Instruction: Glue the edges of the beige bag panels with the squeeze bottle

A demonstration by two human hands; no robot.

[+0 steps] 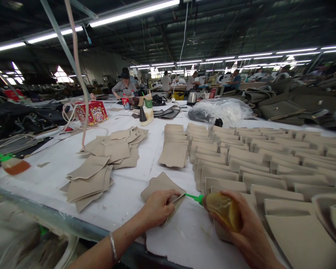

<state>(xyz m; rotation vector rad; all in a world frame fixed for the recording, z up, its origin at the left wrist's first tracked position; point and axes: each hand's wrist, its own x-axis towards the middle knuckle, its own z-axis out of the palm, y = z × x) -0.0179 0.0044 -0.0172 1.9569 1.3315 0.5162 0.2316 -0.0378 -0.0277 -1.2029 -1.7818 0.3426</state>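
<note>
You've got an amber glue bottle (223, 209) w/ green nozzle (194, 197), taupe leather pcs (162, 185) on white table cover (128, 194); far left, red patterned bag (93, 112).

Right hand (242, 228) covered most of the glue bottle (222, 209). Left hand (156, 207) hid part of the tan piece (161, 185). Distant workers were blurred; right-hand stacks were cut off at the frame edge.

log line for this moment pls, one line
left hand: pins tan piece on table | right hand: holds glue bottle, green nozzle at piece edge | rows of tan pieces at right
</note>
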